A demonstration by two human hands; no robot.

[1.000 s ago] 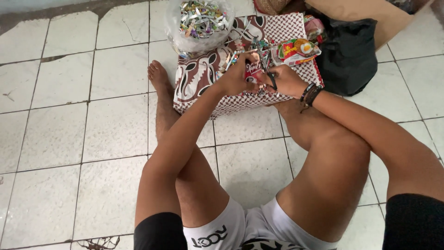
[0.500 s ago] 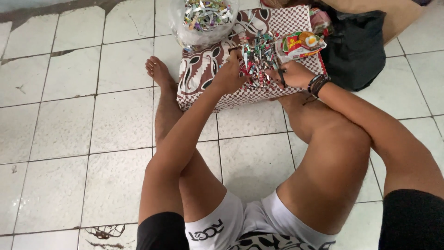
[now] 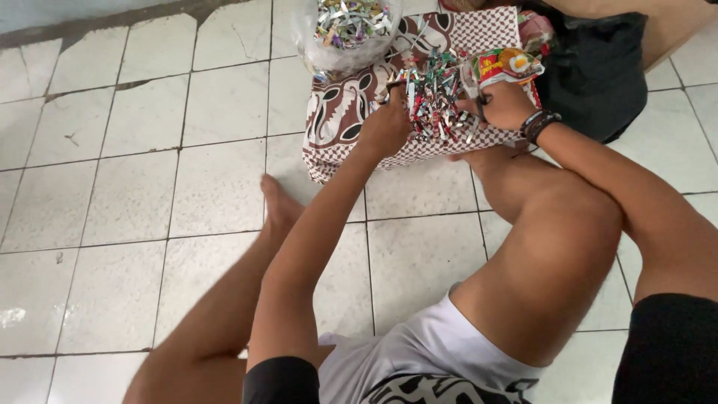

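Floor of white tiles (image 3: 149,187), cracked, dark grout; person seated on it, legs out. Ahead of the knees lies a brown-and-white patterned cloth (image 3: 336,120) over a low block.

Pile of cut foil strips (image 3: 434,97), multicoloured, sits on the cloth between both hands.

Left hand (image 3: 385,123): at the pile's left edge, fingers curled and touching the strips; knuckles face the camera, so how far the fingertips are closed cannot be told.

Right hand (image 3: 505,105): at the pile's right edge, fingers closed around a dark, thin object, kind not legible. Dark bracelets (image 3: 540,123) on that wrist.

Red-and-yellow snack wrapper (image 3: 505,66) just beyond the right hand. Clear bag of strips (image 3: 348,30) at the cloth's far left corner. Black bag (image 3: 598,75) to the right.
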